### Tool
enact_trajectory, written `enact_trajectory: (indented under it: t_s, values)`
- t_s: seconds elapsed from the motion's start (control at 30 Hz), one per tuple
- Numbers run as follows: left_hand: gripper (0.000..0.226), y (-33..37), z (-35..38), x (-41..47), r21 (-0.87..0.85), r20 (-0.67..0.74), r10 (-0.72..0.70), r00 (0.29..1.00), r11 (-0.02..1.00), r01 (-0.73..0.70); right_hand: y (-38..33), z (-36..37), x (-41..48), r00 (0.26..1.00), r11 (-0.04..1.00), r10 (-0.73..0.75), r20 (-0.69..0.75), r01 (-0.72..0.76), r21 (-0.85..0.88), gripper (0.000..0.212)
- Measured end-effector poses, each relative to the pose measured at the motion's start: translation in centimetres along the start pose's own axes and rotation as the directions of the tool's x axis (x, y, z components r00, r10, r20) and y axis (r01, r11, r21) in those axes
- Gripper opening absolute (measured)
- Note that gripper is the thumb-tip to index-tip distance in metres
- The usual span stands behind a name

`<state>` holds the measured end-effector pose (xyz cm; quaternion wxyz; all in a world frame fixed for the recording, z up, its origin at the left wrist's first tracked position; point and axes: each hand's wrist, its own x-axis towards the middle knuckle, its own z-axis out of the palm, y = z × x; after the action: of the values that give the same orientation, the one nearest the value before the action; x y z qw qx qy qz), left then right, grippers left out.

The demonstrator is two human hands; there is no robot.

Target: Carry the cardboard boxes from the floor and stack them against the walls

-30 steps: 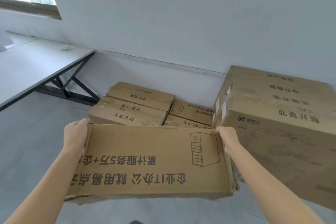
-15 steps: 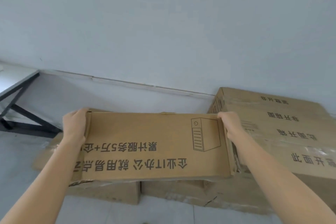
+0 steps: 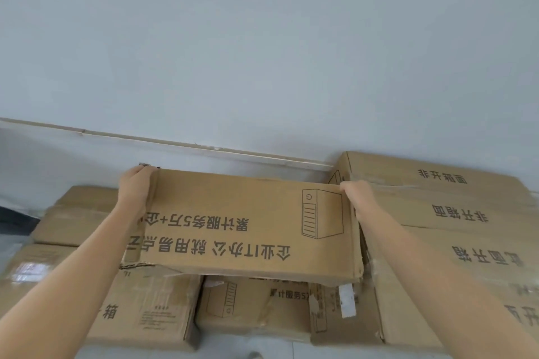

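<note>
I hold a long brown cardboard box [image 3: 233, 221] with black printed characters and a computer-tower drawing, flat side up, at chest height. My left hand [image 3: 134, 189] grips its left end near the far corner. My right hand [image 3: 357, 198] grips the right end near the far corner. The box hangs over a low stack of cardboard boxes [image 3: 145, 312] lying on the floor against the wall. Its right end is close beside a taller stack of boxes [image 3: 455, 213]; whether they touch is unclear.
A pale blue-grey wall [image 3: 262, 52] with a white ledge strip [image 3: 204, 148] fills the background. More flat boxes [image 3: 75, 213] lie to the left under my left arm. A strip of grey floor [image 3: 248, 350] shows at the bottom.
I have stepped closer to the wall, carrying the box forward over the low stack. The table and window at the left have left the view. Both hands keep the same grip.
</note>
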<state>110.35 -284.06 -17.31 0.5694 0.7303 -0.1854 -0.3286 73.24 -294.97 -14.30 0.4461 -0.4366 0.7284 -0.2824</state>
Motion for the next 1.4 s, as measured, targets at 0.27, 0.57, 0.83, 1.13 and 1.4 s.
enact_trajectory:
  t_s: [0.27,0.57,0.83,1.13,1.4]
  values:
    - [0.003,0.3,5.7,5.4,0.063,0.1,0.067,0.993,0.995,-0.074,-0.6,0.6,7.5,0.997,0.997,-0.044,-0.064,0.04,-0.065,0.058]
    - [0.018,1.3,9.3,10.2,0.028,0.081,0.012,0.997,1.0,-0.014,-2.3,1.8,12.7,0.998,0.998,-0.055,-0.035,0.056,0.042,0.022]
    - [0.036,0.8,12.7,14.6,0.519,0.17,0.003,0.985,0.85,-0.092,-5.2,2.7,16.6,0.994,0.986,-0.069,0.081,0.055,0.16,0.024]
    - [0.092,0.7,15.3,14.8,0.942,0.223,-0.083,0.971,0.277,-0.192,0.8,6.3,11.4,0.891,0.4,-0.144,0.431,0.451,-0.798,0.088]
    - [0.06,-0.8,16.4,8.2,0.934,0.237,0.162,0.958,0.231,-0.271,1.5,6.0,12.5,0.895,0.474,-0.121,0.43,0.432,-0.767,0.086]
